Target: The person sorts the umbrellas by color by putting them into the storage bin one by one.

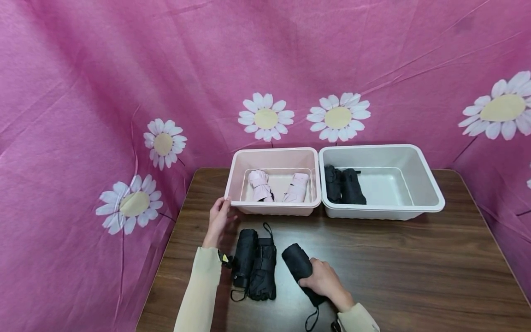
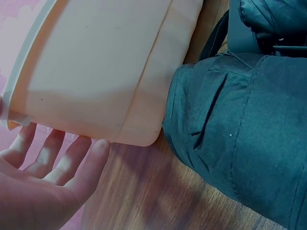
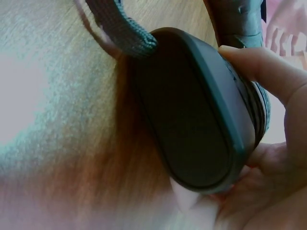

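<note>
My right hand (image 1: 325, 279) grips a folded black umbrella (image 1: 296, 260) round its middle, low over the table. In the right wrist view, the flat oval end (image 3: 184, 115) of this umbrella faces the camera, with a cord loop (image 3: 122, 31) coming off it. At the front left corner of the pink bin (image 1: 274, 210), my left hand (image 1: 217, 221) holds the rim; its fingers (image 2: 67, 165) lie along the outer wall. Two folded light pink umbrellas (image 1: 260, 184) (image 1: 297, 186) lie inside that bin. Between my hands, two more black umbrellas (image 1: 244, 258) (image 1: 263, 269) lie side by side.
A white bin (image 1: 386, 210) stands right beside the pink one, with two black umbrellas (image 1: 333, 184) (image 1: 352, 186) at its left end. Both bins stand at the back of the wooden table (image 1: 406, 267), before a pink cloth (image 1: 207, 92) with daisies.
</note>
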{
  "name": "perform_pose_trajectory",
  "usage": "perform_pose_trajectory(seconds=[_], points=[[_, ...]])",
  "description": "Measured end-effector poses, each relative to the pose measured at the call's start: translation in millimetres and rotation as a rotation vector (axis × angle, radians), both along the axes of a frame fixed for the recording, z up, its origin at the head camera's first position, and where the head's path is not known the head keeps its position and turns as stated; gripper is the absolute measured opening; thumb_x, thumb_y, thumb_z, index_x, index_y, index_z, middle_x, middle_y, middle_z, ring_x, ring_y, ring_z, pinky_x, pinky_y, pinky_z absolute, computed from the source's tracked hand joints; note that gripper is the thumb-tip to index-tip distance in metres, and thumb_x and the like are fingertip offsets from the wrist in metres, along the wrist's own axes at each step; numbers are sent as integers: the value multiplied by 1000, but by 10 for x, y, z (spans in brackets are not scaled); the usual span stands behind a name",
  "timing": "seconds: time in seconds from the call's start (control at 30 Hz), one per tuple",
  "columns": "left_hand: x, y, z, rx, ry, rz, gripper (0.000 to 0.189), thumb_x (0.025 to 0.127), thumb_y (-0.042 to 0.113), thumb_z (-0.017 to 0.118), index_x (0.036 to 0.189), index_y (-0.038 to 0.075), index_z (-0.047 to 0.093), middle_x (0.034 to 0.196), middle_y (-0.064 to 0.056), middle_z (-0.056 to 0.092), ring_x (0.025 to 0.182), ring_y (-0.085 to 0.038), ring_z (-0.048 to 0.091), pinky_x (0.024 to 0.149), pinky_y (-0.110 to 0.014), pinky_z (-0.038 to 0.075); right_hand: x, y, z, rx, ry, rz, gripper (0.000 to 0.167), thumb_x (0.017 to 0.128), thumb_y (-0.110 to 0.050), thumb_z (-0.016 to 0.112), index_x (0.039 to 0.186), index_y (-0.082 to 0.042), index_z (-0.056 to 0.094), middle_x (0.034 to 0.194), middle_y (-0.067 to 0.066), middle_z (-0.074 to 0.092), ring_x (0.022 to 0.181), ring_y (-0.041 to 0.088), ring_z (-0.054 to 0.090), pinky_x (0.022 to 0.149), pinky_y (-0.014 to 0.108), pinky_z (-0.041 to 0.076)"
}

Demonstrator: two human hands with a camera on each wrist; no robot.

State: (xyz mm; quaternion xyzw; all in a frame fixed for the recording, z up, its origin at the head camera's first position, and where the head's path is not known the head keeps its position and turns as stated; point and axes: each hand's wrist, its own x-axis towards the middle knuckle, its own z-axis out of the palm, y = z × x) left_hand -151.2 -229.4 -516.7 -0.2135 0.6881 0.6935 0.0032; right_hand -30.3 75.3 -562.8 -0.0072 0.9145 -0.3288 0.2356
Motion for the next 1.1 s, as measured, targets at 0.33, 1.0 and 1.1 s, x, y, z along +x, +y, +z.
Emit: perform_pose_trajectory(seconds=[0.33, 1.0, 1.1], points=[[10, 12, 18, 2, 3, -4, 41, 99, 26, 51, 127, -3, 49, 102, -3, 58, 104, -32, 59, 82, -49, 56, -11, 39, -20, -100, -30, -14, 54, 65, -26, 80, 106, 4, 61, 78, 8, 60, 66, 19, 53, 58, 32, 45], [17, -9, 7, -5, 18, -19, 40, 99, 30, 52, 126, 0, 52, 102, -9, 56, 86, -18, 61, 81, -46, 57, 63, 211, -84, -695, -377, -83, 62, 83, -19, 72, 127, 17, 45, 95, 11, 71, 78, 18, 66, 69, 31, 55], [13, -11, 1, -2, 25, -12, 39, 99, 28, 53, 125, 0, 53, 98, -6, 53, 86, -19, 60, 78, -44, 57, 52, 222, -32, -682, -359, -72, 70, 84, -23, 72, 132, 18, 41, 103, 13, 70, 87, 16, 64, 76, 28, 53]])
